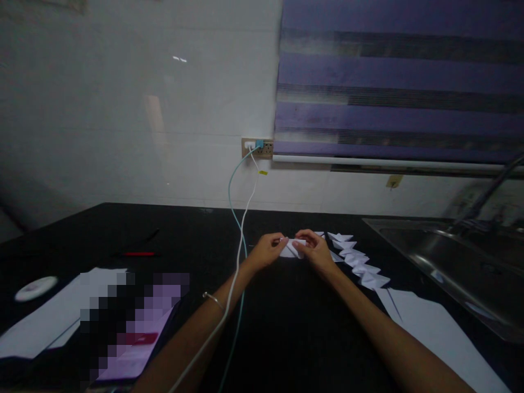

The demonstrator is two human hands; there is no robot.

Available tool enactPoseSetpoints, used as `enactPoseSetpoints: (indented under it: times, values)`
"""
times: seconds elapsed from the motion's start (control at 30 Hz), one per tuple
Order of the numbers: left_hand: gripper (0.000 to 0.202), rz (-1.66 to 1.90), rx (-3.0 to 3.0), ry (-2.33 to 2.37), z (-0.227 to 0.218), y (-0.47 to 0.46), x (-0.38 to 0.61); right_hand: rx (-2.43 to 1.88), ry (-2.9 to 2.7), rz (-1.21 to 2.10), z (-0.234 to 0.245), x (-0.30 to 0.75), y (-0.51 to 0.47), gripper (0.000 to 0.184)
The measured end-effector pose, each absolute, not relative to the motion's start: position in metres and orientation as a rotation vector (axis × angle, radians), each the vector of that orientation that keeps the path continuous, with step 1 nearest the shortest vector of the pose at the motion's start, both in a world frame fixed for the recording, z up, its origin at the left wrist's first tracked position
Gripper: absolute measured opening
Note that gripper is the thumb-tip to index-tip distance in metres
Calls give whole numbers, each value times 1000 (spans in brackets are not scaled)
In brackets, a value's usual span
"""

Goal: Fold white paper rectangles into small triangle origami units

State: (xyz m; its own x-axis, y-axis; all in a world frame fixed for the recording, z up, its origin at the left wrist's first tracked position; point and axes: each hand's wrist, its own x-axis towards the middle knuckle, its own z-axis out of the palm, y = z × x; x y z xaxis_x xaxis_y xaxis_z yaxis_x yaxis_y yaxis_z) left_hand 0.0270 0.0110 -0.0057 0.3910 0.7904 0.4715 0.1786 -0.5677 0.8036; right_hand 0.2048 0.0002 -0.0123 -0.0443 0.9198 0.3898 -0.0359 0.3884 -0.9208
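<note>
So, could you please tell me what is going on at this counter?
Someone's left hand and right hand both hold a small folded white paper above the black countertop. Just beyond the right hand lies a slanting row of folded paper shapes, with larger white paper at its near end and a metal sink to the right.

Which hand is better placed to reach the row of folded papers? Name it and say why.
Probably the right hand: it is nearer the row of folded papers than the left hand, though both hold the white paper.
</note>
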Motion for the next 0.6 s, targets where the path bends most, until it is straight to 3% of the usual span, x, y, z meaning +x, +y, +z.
enactPoseSetpoints:
  times: [0.17, 0.6]
  values:
    - [37, 1128, 1962, 734, -4, 8, 25, -960, -1521, 864, -12, 204, -3, 22]
    - [47, 1072, 1959, 814, -6, 9, 26, -1105, -1590, 662, -14, 208, 0, 28]
